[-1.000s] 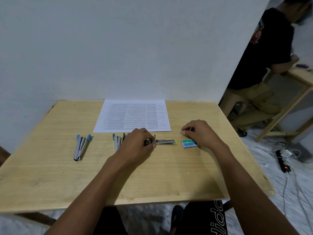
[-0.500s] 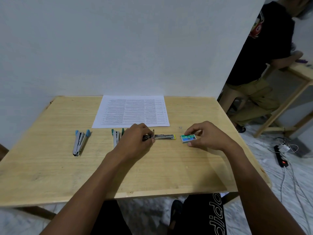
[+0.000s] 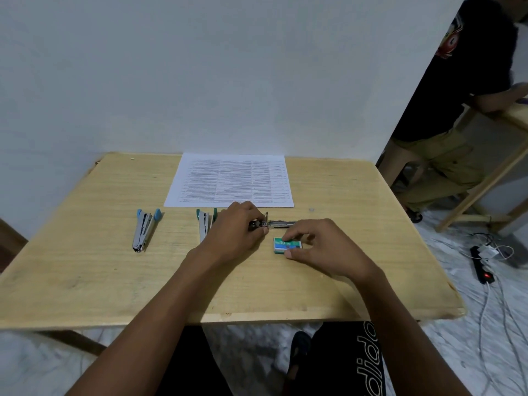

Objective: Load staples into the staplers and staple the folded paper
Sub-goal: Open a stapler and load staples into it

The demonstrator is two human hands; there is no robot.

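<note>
fingers and thumb of the right hand pinch a small green-and-blue cardboard staple box by its far & near edges. box is on or just above the light wooden worktop, can't tell which. left hand curls its fingers over the hinge end of a slim silver metal stapler, which lies swung open w/ its tray pointing right. it is prob. pinned so the channel is exposed & steady for a strip. box sits just beside the tray on its near side, a short trip for staples. box looks closed, so opening it w/ one hand busy is likely the next snag.

two more staplers lie to the left, handles splayed. a green-handled metal stapler is just beside the left hand & partly hidden by it. a blue-handled metal stapler lies further left, well apart. a white printed paper sheet lies flat at the worktop's far edge by the pale wall, no fold visible, apparently not yet stapled. nothing sits btwn box & tray.

bkgd right: a second person in black tee & khaki shorts leans on another wooden table. a black power strip w/ red light & loose cables lies on the floor.
</note>
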